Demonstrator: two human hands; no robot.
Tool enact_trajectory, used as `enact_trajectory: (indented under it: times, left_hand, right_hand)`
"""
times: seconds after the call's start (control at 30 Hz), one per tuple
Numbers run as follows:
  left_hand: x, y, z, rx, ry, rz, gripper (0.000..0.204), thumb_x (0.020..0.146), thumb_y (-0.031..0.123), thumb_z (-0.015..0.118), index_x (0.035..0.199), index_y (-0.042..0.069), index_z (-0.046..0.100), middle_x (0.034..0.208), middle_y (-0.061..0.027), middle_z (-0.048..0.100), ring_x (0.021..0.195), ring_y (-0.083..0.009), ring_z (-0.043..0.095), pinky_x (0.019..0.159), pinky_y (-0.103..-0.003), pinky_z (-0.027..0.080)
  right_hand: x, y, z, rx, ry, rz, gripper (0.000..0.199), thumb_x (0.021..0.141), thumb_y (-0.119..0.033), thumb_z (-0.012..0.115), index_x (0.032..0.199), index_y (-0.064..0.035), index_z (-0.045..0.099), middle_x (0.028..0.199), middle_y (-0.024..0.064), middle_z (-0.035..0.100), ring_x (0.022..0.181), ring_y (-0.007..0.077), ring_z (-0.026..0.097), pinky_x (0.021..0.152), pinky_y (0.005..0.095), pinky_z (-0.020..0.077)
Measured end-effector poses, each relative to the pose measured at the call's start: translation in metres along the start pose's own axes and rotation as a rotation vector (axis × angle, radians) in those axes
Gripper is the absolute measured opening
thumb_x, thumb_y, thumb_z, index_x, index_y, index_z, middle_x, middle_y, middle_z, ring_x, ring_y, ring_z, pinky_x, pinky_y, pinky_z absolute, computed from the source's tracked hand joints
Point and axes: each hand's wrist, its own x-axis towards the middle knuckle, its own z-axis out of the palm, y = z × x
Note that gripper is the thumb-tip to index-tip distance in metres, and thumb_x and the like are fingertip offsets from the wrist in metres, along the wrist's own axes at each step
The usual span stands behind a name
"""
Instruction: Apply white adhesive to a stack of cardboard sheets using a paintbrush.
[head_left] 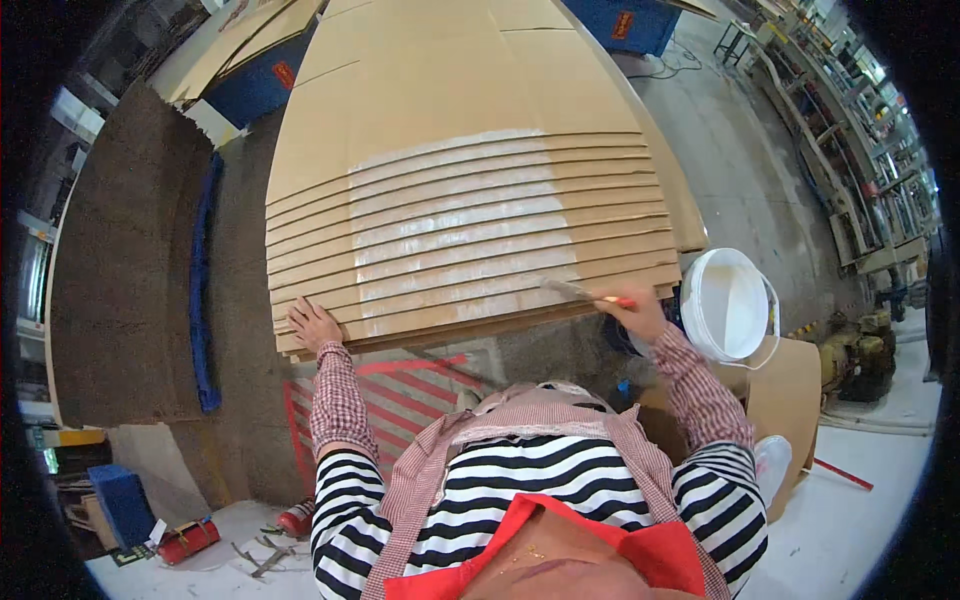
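Striped sleeves with checked cuffs led to both hands. Left hand (312, 325) lay spread flat on the fanned stack of brown cardboard sheets (470, 240), at its near left corner. Right hand (634, 310) pinched a brush (580, 292) whose bristles touched the white-smeared sheet edges; a round white plastic bucket (728, 305) stood just right.

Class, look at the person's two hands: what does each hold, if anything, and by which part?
The right hand holds a brush by its orange handle end. The left hand holds nothing; it rests flat on the cardboard sheets.
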Motion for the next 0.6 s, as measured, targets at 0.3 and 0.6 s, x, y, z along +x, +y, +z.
enact_trajectory:
  times: [0.3,0.6]
  left_hand:
    - [-0.062,-0.001,0.009,0.69,-0.154,0.357,0.042,0.093,0.03,0.037,0.123,0.004,0.05,0.141,-0.0187,0.034,0.13,-0.0389,0.029,0.107,-0.054,0.02]
    - [-0.203,-0.033,0.021,-0.03,-0.12,0.055,0.047,0.094,0.031,0.037,0.127,-0.002,0.044,0.135,-0.0223,0.039,0.126,-0.0381,0.035,0.106,-0.046,0.025]
  right_hand:
    - [-0.142,0.093,-0.161,-0.215,1.001,0.362,0.015,0.082,-0.009,0.066,0.095,-0.0015,0.066,0.092,0.0071,0.067,0.086,0.0142,0.061,0.076,0.0259,0.0478]
    - [-0.227,0.364,-0.154,-0.328,0.526,0.897,0.025,0.079,-0.029,0.065,0.089,-0.0067,0.069,0.081,0.0149,0.067,0.077,0.0267,0.065,0.07,0.0367,0.0494]
